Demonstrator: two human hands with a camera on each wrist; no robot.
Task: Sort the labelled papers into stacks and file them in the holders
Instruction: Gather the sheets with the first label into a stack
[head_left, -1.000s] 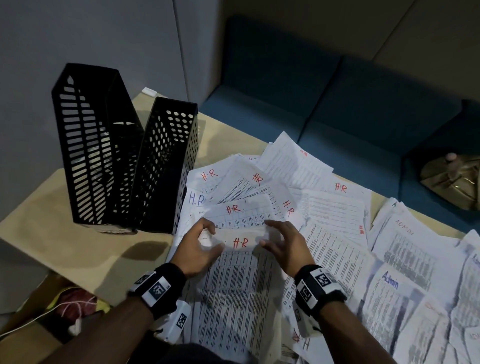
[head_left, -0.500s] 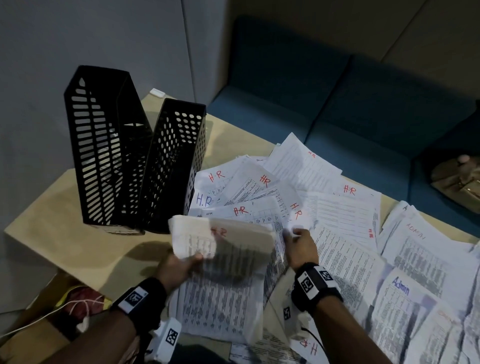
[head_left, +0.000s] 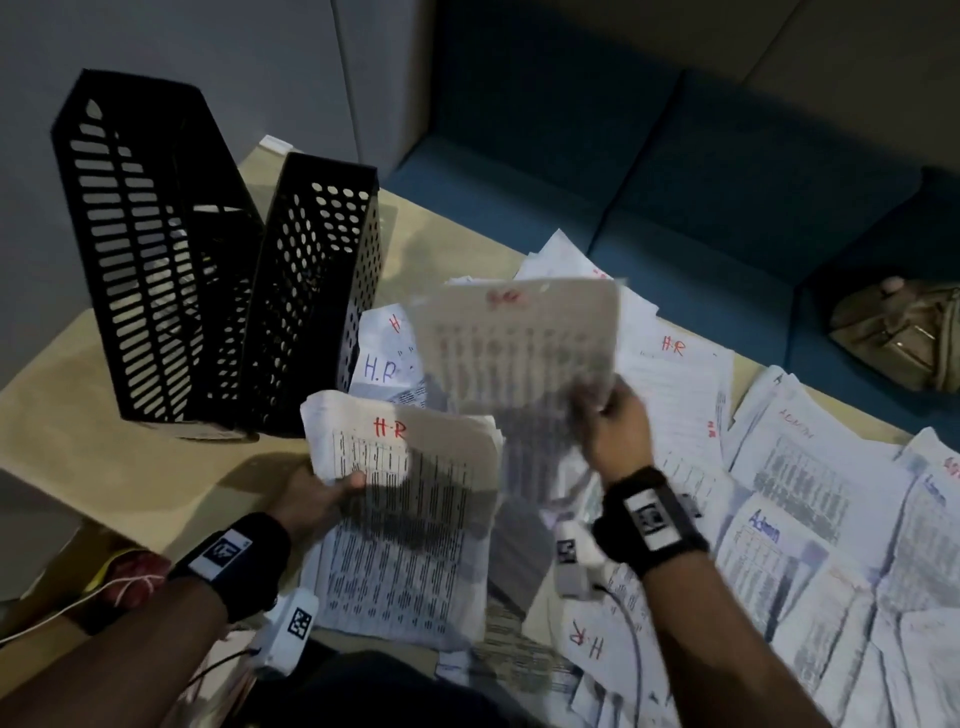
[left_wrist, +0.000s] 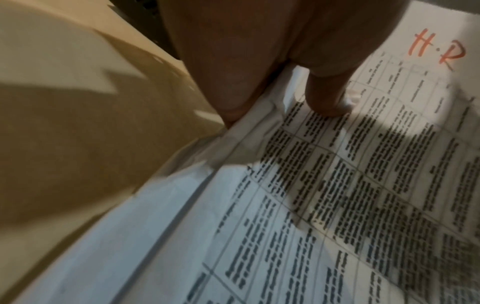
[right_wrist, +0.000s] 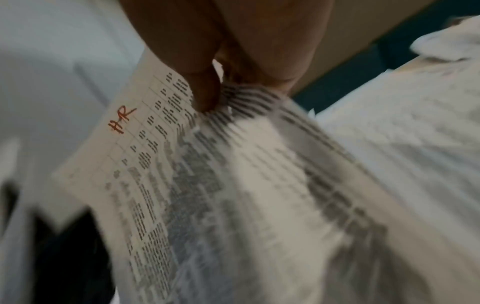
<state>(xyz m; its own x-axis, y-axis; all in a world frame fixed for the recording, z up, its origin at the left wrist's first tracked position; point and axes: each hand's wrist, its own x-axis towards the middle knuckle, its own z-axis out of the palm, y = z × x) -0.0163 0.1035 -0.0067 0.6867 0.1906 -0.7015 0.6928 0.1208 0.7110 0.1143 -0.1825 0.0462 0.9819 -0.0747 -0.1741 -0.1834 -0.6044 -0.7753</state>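
My left hand (head_left: 322, 493) grips the left edge of a stack of HR papers (head_left: 410, 519), thumb on top; its red "H.R" label (left_wrist: 436, 49) shows in the left wrist view. Lifted above the table, a single HR sheet (head_left: 519, 343) hangs from my right hand (head_left: 613, 426), which pinches its lower right edge; the sheet (right_wrist: 207, 185) is blurred in the right wrist view. More HR papers (head_left: 675, 374) lie spread in the middle of the table, and Admin papers (head_left: 779, 519) lie to the right. Two black perforated holders (head_left: 218, 291) stand upright at the left.
The beige table (head_left: 93, 447) shows bare wood left of the papers and in front of the holders. A blue sofa (head_left: 675, 182) runs behind the table, with a tan bag (head_left: 904, 332) on it at the right. A grey wall stands behind the holders.
My right hand picked one HR sheet off the pile and raised it. My left hand keeps the HR stack, now lower and closer to me.
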